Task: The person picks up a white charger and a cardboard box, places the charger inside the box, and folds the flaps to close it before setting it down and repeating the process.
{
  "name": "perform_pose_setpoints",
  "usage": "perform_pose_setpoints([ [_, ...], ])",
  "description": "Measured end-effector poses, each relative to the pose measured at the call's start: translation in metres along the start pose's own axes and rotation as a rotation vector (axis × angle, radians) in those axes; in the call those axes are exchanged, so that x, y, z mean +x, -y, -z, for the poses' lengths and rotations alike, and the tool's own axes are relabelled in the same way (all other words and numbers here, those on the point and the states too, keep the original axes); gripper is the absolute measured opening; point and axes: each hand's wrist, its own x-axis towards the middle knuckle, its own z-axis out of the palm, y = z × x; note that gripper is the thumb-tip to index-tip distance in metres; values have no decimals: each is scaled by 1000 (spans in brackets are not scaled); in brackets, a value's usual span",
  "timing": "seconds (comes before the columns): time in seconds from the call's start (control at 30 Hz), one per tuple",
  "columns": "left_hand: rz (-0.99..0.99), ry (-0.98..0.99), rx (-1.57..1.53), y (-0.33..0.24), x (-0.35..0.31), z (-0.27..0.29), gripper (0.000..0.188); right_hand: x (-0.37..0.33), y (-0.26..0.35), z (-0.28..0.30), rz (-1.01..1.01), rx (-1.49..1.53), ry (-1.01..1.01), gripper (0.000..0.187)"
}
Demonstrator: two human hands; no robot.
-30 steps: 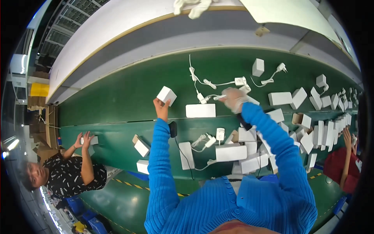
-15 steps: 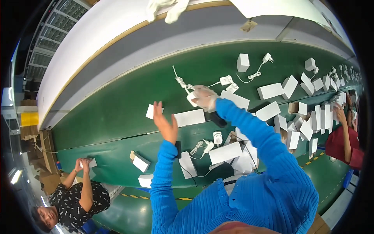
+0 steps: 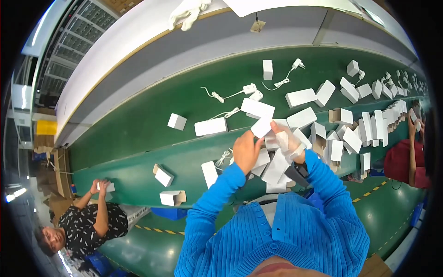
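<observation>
A small white box (image 3: 262, 128) is held between my two hands above the green belt. My left hand (image 3: 246, 148) is bare, with its fingers closed at the box's left edge. My right hand (image 3: 287, 140), in a thin translucent glove, grips the right side of the same box. Just beyond it lies another white box (image 3: 257, 108). Under and beside my hands a pile of white boxes (image 3: 277, 167) partly hides the belt. Left of my left hand are a white box (image 3: 209, 174) and a coiled white cable (image 3: 224, 158).
Chargers with white cables (image 3: 249, 88) lie farther up the green conveyor belt (image 3: 138, 124). Many white boxes (image 3: 374, 127) crowd the right side. At left a co-worker (image 3: 92, 221) holds a white box; a red sleeve (image 3: 406, 161) shows at far right. White gloves (image 3: 188, 13) hang from the shelf.
My right hand has come back from the chargers toward me, and my left hand has moved right to meet it. Both now hold a white box. The view has shifted slightly.
</observation>
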Motion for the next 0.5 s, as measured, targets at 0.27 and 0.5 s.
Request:
perform_pose_setpoints([
  [0.27,-184,-274,494,-14,-28,19,38,-28,2,-21,188,131,84,51],
  [0.5,1182,-93,-1964,-39,-17,32,56,-51,-2,-29,154,367,212,52],
])
